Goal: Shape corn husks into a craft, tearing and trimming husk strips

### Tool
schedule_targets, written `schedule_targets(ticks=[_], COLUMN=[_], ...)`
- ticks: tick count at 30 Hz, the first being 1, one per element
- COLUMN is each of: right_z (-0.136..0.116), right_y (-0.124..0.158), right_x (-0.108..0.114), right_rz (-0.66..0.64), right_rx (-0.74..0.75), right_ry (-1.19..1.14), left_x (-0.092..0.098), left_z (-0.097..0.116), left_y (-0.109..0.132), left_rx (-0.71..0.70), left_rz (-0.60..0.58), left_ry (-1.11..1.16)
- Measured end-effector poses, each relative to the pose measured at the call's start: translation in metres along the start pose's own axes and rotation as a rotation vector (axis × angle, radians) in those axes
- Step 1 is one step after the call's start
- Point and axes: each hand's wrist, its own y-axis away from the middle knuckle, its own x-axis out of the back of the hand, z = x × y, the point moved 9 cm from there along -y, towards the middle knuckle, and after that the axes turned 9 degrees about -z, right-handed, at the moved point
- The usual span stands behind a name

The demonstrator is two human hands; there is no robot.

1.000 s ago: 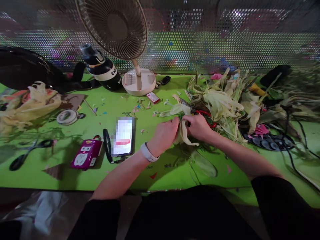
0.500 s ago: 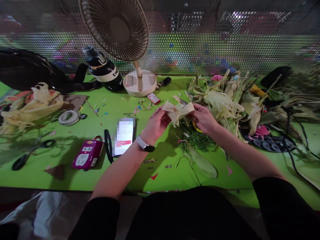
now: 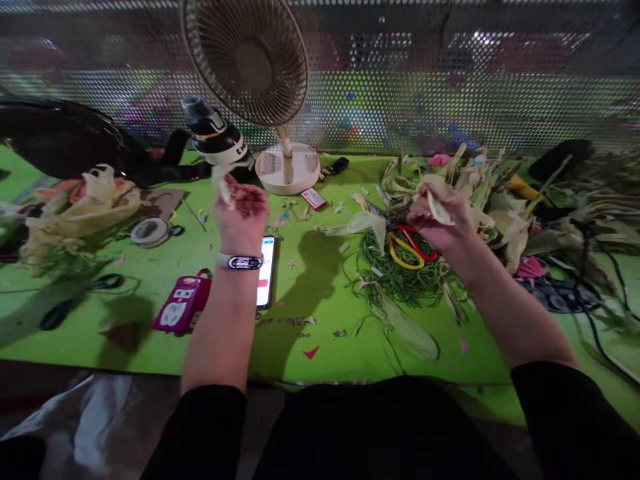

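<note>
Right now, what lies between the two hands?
In the head view, going from the left hand to the right hand: small scraps, a red-and-white packet, a pale husk, then scissors with red and yellow handles.

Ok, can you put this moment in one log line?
left hand: holds pale husk piece | right hand: holds husk strip | scissors: on green strands

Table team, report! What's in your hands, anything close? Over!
Left hand: holding pale husk strip. Right hand: holding another pale husk piece. Close by right hand: red-and-yellow-handled scissors on thin green strands.
</note>
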Motion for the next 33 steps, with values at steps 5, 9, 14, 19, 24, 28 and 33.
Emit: schedule_targets(ticks=[5, 9, 14, 19, 24, 28, 33], right_z=[0.051, 0.073, 0.024, 0.033, 0.057, 0.066, 0.064], right_y=[0.015, 0.035, 0.021, 0.02, 0.029, 0.033, 0.023], right_x=[-0.049, -0.078, -0.071, -0.084, -0.098, -0.096, -0.078], right_rz=[-0.379, -0.588, -0.253, -0.313, -0.453, -0.442, -0.232], right_rx=[-0.344, -0.435, -0.082, -0.047, -0.207, -0.339, -0.295], right_ry=[0.51, 0.963, 0.785, 0.633, 0.536, 0.379, 0.207], left_x=[0.0, 0.003, 0.001, -0.005, -0.003, 0.005, 0.021], left_z=[-0.048, -0.104, -0.132, -0.143, -0.135, -0.105, -0.109], left_y=[0.019, 0.048, 0.084, 0.104, 0.089, 0.049, 0.044], left_rx=[0.295, 0.435, 0.592, 0.541, 0.539, 0.41, 0.545], left_rz=[-0.071, -0.154, -0.222, -0.243, -0.233, -0.16, -0.06], left_ry=[-0.339, -0.493, -0.582, -0.479, -0.518, -0.514, -0.516])
